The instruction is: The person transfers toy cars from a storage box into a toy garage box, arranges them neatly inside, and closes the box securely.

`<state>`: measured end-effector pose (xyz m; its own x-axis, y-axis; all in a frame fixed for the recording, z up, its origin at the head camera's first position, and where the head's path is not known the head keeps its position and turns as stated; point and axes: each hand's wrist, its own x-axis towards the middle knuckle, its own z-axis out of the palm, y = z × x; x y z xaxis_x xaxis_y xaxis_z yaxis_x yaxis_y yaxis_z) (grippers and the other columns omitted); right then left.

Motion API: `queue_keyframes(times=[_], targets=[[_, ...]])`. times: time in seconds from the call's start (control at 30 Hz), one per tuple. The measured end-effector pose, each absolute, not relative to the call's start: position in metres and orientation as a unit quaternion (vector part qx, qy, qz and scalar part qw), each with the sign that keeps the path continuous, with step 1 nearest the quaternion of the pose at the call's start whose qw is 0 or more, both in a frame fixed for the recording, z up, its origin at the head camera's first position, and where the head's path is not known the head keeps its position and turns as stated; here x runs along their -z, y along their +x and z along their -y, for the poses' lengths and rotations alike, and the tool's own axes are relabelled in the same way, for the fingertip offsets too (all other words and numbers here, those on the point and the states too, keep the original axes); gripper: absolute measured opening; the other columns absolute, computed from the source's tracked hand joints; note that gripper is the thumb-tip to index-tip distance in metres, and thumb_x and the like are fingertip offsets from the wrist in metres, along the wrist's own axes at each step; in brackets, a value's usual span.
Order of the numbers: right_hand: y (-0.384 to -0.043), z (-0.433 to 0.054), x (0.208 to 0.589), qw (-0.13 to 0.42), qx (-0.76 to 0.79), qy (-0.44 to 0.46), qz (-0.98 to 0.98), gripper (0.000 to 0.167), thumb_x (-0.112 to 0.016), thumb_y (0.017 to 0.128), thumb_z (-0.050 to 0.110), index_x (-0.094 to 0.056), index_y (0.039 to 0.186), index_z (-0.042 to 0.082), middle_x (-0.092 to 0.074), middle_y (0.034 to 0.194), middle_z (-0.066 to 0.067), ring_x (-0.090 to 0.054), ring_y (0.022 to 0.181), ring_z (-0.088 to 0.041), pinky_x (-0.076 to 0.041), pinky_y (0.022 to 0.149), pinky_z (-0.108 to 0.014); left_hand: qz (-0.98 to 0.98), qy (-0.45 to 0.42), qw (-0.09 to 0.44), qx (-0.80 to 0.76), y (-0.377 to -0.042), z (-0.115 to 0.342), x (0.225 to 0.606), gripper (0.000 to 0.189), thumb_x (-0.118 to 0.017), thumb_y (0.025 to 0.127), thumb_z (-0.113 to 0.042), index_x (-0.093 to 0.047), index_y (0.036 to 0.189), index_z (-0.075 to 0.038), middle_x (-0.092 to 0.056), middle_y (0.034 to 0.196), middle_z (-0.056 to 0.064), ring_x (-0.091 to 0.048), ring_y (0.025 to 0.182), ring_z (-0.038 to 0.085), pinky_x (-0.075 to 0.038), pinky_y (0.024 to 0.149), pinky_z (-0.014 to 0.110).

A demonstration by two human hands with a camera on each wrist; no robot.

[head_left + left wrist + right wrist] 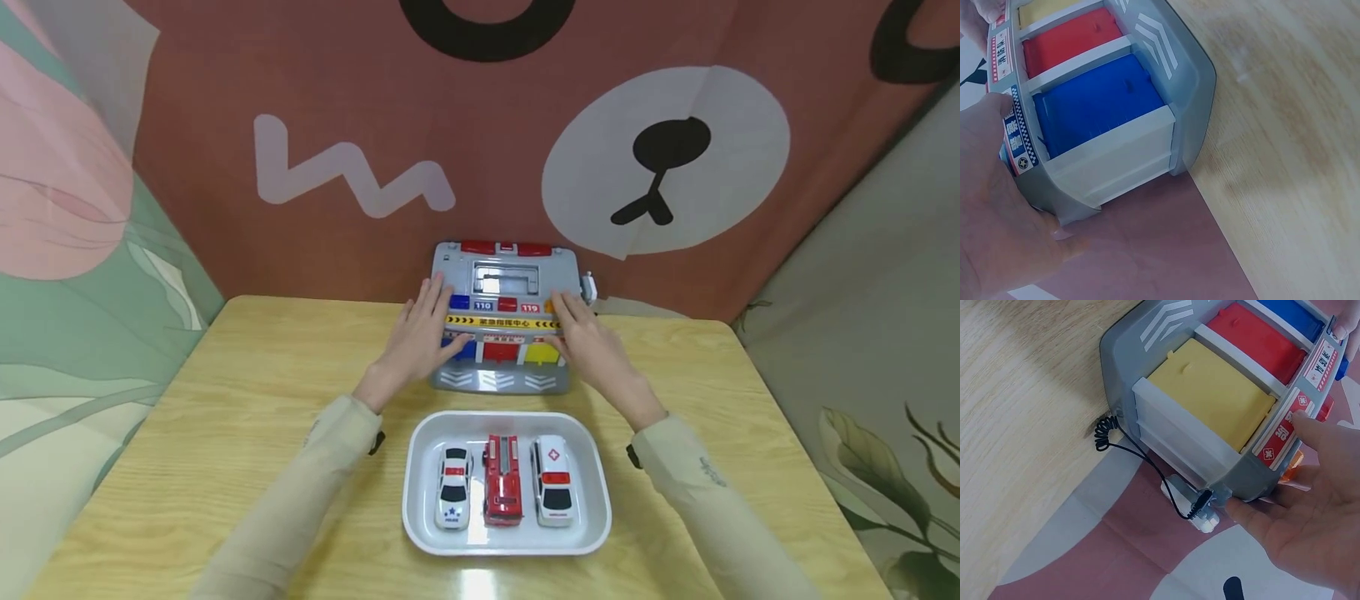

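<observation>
A grey toy rescue-station garage (506, 323) stands at the back of the table, with a blue door (1097, 103), a red door (1257, 344) and a yellow door (1210, 394), all closed. My left hand (420, 329) grips its roof at the left side, thumb on the front sign and fingers over the top. On the opposite side my right hand (596, 342) holds the roof the same way, its thumb on the red sign above the yellow door. A white toy handset (1188, 503) hangs at the garage's right side on a coiled black cord (1107, 432).
In front of the garage, a white tray (506, 550) holds a toy police car (453, 492), a red fire truck (502, 487) and a toy ambulance (553, 483). Behind the wooden table (300, 358) hangs a brown cloth (337, 258) with a bear print.
</observation>
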<state>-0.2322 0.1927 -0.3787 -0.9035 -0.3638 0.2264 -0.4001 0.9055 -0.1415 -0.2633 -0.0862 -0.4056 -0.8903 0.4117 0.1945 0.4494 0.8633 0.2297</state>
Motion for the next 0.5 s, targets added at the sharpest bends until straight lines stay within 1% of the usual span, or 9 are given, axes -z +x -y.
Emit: queue_keyframes(times=[0.27,0.5], targets=[[-0.2345,-0.1904,0.3758,0.088,-0.091,0.190,0.974,0.072,-0.062,0.095,0.030,-0.028,0.150,0.000,-0.029,0.152,-0.025,-0.030,0.138,-0.042,-0.050,0.088,-0.052,0.963,-0.220,0.068,0.138,-0.2634,0.0881,0.4037,0.086,-0.047,0.096,-0.056,-0.012,0.155,-0.004,0.007,0.161,0.013,0.010,0.145,0.027,-0.015,0.114,0.055],[-0.2352,-0.1925,0.3767,0.090,-0.093,0.192,0.973,0.072,-0.063,0.095,0.029,-0.027,0.151,0.000,-0.029,0.152,-0.025,-0.030,0.138,-0.042,-0.048,0.091,-0.052,0.964,-0.221,0.066,0.135,-0.2635,0.0867,0.4037,0.087,-0.047,0.095,-0.057,-0.011,0.155,-0.004,0.008,0.161,0.013,0.010,0.145,0.027,-0.016,0.114,0.055]])
